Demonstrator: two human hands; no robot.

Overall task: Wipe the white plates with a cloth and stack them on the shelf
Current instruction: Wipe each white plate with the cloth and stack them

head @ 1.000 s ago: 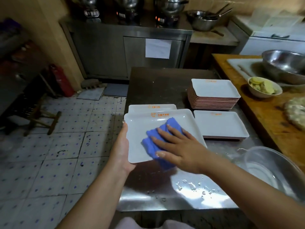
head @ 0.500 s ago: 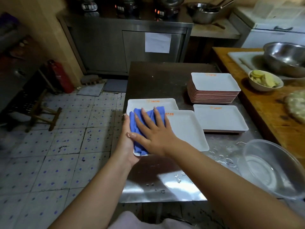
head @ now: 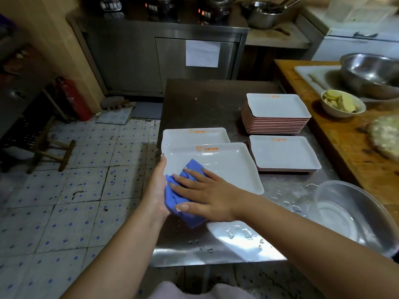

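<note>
A white rectangular plate [head: 224, 167] with an orange logo is tilted above the steel table. My left hand [head: 156, 188] holds it by its left edge. With straight fingers my right hand [head: 205, 195] presses a blue cloth [head: 183, 203] flat on the plate's near left corner. Under the held plate lies another white plate [head: 194, 135]. A tall stack of plates [head: 276, 113] stands at the back right, and a short stack [head: 282, 153] lies in front of it.
The steel table [head: 226, 244] is wet near its front edge. A clear bowl [head: 349, 214] sits at the right. On the wooden counter [head: 349, 147] are a metal basin [head: 373, 74] and a small food bowl [head: 342, 103]. A stool [head: 51, 147] stands on the tiled floor.
My right hand has slid the blue cloth from the plate's middle to its far left, then back down to the near left corner. My left hand kept hold of the plate.
</note>
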